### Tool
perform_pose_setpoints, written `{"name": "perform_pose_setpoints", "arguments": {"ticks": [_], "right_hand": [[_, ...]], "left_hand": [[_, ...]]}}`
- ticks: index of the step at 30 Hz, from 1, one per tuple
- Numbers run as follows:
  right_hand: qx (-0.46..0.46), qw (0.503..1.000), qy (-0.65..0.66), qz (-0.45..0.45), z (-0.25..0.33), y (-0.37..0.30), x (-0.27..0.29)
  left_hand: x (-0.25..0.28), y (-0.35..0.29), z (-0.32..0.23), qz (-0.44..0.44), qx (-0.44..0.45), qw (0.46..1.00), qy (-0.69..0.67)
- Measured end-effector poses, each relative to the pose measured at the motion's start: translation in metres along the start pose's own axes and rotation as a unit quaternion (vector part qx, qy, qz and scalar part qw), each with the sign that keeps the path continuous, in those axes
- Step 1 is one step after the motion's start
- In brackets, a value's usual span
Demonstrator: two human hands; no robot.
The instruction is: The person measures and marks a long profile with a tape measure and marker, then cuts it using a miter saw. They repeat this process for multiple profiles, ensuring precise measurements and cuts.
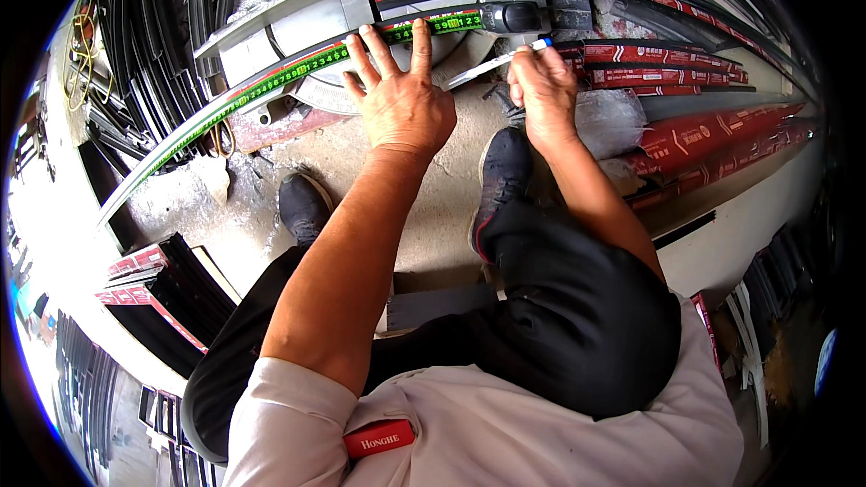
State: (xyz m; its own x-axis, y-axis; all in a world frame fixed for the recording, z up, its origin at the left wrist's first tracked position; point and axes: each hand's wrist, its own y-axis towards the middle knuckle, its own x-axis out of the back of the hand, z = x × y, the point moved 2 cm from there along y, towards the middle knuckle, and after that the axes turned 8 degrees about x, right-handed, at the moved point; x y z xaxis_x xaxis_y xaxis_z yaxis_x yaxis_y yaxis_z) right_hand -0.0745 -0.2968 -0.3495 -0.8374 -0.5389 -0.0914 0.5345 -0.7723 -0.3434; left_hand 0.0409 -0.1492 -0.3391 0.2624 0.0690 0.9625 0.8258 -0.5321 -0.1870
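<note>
My left hand (401,104) lies with fingers spread over the green blade of a tape measure (311,65). Its fingertips press on the blade, which runs along a dark strip with red film and curves away to the lower left. The dark case of the tape measure sits at the blade's right end. Closed around a slim white pen with a blue end (544,42) is my right hand (544,95). The pen slants down to the left, its lower end near my left thumb. A round metal machine base (338,95) lies under the blade.
Long black profiles with red film (663,56) extend to the right. Red-wrapped bundles (713,140) lie nearer on that side. Black strips (149,27) pile up at the far left, and a stack of profiles (167,293) stands left of my legs. My shoes are on the dusty floor (433,207).
</note>
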Motion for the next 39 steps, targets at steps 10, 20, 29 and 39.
{"name": "perform_pose_setpoints", "arguments": {"ticks": [10, 20, 29, 39], "right_hand": [[0.020, 0.991, 0.009, 0.130, -0.002, -0.008, -0.027], [0.161, 0.972, -0.076, 0.156, 0.013, 0.001, -0.033], [0.296, 0.903, -0.228, 0.214, 0.080, 0.041, -0.075], [0.295, 0.830, -0.323, 0.345, 0.089, 0.077, -0.087]], "left_hand": [[0.003, -0.002, 0.002, -0.003, -0.007, 0.999, -0.038], [0.000, -0.002, 0.002, -0.002, 0.004, 1.000, -0.026], [0.000, -0.002, 0.003, -0.005, -0.003, 1.000, -0.024], [0.000, -0.002, 0.002, -0.009, -0.007, 0.999, -0.033]]}}
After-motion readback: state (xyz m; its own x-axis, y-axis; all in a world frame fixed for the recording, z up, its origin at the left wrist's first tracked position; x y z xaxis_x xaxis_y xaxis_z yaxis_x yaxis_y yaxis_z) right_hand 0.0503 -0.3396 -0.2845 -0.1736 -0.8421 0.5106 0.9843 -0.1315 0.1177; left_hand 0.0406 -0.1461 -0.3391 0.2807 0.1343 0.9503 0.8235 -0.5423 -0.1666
